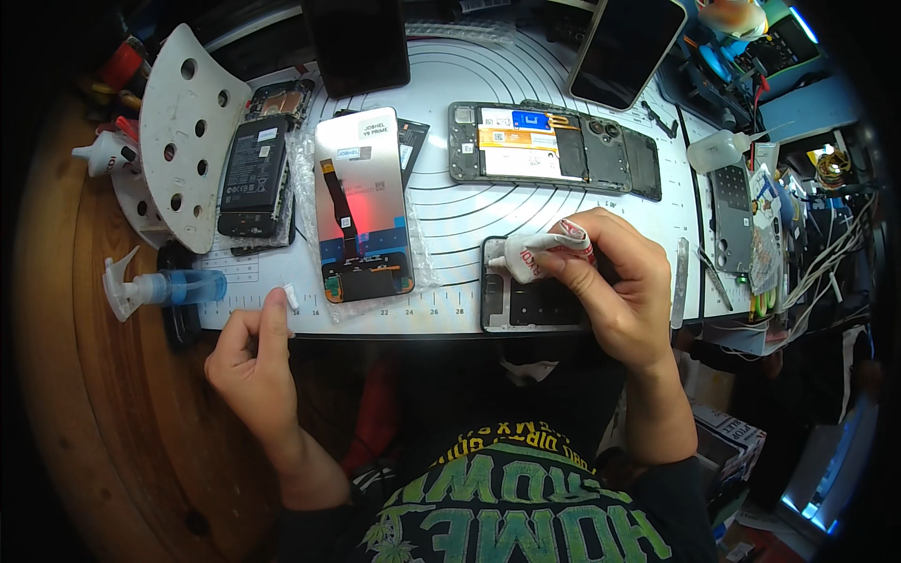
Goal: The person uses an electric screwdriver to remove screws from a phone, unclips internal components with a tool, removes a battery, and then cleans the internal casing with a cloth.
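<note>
My right hand [624,281] grips a crumpled white squeeze tube [542,258] with red print. Its nozzle points left, above the upper left corner of a dark phone frame [535,305] that lies at the mat's front edge and is partly covered by this hand. My left hand [253,361] is at the front edge farther left, its thumb raised and its fingers curled. A small white piece [291,298] shows right beside the thumb tip; whether the fingers pinch it is unclear. Between the hands lies a phone screen [364,206], back side up with its ribbon cable, on bubble wrap.
An opened phone [554,150] with its battery showing lies behind the frame. At left are a phone battery assembly [255,174], a curved white perforated panel [192,141] and a blue pump bottle [169,287]. A white bottle [715,150], tweezers [715,278] and cables [826,281] are at right.
</note>
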The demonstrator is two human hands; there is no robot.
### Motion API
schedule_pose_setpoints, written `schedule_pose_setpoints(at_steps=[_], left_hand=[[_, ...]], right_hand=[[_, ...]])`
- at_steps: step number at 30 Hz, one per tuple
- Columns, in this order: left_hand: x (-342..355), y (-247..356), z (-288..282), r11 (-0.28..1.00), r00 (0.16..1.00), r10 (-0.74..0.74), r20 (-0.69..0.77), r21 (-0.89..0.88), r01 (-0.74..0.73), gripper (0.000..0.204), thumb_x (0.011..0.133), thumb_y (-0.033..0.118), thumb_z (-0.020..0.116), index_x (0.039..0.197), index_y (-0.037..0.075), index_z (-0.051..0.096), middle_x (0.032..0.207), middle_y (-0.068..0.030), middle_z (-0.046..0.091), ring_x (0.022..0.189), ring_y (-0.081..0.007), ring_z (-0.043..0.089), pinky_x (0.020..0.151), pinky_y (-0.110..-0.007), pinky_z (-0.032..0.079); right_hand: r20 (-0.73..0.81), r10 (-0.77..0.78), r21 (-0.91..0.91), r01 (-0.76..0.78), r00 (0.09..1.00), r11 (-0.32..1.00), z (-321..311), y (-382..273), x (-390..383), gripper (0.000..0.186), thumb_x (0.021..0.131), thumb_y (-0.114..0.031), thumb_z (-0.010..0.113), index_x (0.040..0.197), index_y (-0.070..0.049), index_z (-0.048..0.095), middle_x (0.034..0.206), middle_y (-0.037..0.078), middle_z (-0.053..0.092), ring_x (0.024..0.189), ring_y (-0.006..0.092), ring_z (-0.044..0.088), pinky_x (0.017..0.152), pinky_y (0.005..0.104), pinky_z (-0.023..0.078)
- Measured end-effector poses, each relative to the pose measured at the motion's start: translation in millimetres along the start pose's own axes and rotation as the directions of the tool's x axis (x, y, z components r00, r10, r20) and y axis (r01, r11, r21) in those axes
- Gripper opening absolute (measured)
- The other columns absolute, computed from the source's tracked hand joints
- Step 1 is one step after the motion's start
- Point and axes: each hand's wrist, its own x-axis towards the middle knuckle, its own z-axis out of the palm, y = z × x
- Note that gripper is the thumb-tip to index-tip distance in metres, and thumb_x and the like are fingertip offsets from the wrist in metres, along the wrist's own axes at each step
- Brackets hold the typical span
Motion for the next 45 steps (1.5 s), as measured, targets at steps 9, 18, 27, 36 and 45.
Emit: schedule_pose_setpoints(at_steps=[9, 18, 27, 36, 45], left_hand=[[-31.3, 28.9, 12.5, 0.842, 0.882, 0.455, 0.124, -0.382, -0.381, 0.058, 0.078, -0.015, 0.073, 0.128, 0.001, 0.049, 0.122, -0.0187, 0.054, 0.069, -0.0093, 0.052, 0.07, -0.02, 0.044], [-33.7, 75.8, 62.3, 0.94, 0.704, 0.266, 0.658, -0.339, -0.039, 0.115, 0.074, -0.01, 0.082, 0.162, 0.006, 0.012, 0.156, -0.0233, 0.044, 0.061, -0.0067, 0.061, 0.054, -0.021, 0.048], [-27.5, 79.1, 75.7, 0.968, 0.702, 0.251, 0.666, -0.191, -0.165, 0.122, 0.069, -0.005, 0.084, 0.164, 0.009, 0.009, 0.146, -0.0221, 0.057, 0.057, -0.0117, 0.064, 0.053, -0.024, 0.05], [-27.7, 76.1, 77.4, 0.97, 0.714, 0.229, 0.661, -0.216, -0.111, 0.121, 0.069, -0.005, 0.084, 0.164, 0.009, 0.01, 0.144, -0.0181, 0.059, 0.056, -0.0098, 0.062, 0.053, -0.023, 0.049], [-29.6, 72.4, 78.8, 0.965, 0.735, 0.237, 0.635, -0.245, -0.099, 0.122, 0.069, -0.006, 0.084, 0.165, 0.01, 0.009, 0.141, -0.016, 0.062, 0.055, -0.0082, 0.062, 0.052, -0.021, 0.049]], right_hand=[[0.05, -0.005, -0.032, 0.007, 0.999, 0.999, -4.2, -3.0, -0.2, 0.014, 0.085, 0.004, 0.074, 0.098, 0.004, 0.071, 0.086, 0.011, 0.071, 0.076, 0.0201, 0.067, 0.07, 0.0299, 0.051], [0.059, -0.018, -0.032, 0.02, 0.998, 0.999, -5.1, -4.1, 0.0, 0.015, 0.085, 0.005, 0.073, 0.1, 0.005, 0.071, 0.089, 0.012, 0.072, 0.078, 0.0206, 0.069, 0.072, 0.0299, 0.053], [0.014, 0.025, -0.017, -0.025, 1.0, 1.0, -2.2, -3.2, -0.9, 0.014, 0.086, 0.004, 0.073, 0.1, 0.004, 0.072, 0.088, 0.012, 0.072, 0.079, 0.0199, 0.07, 0.072, 0.0296, 0.053], [0.018, 0.009, -0.001, -0.009, 1.0, 1.0, -2.6, -2.5, 0.0, 0.014, 0.086, 0.002, 0.073, 0.1, 0.004, 0.072, 0.087, 0.011, 0.073, 0.078, 0.0196, 0.07, 0.072, 0.0298, 0.053], [0.024, 0.011, -0.012, -0.01, 1.0, 1.0, -2.5, -4.2, 0.7, 0.013, 0.087, 0.002, 0.073, 0.099, 0.004, 0.072, 0.087, 0.011, 0.072, 0.078, 0.0196, 0.07, 0.072, 0.0299, 0.053]])
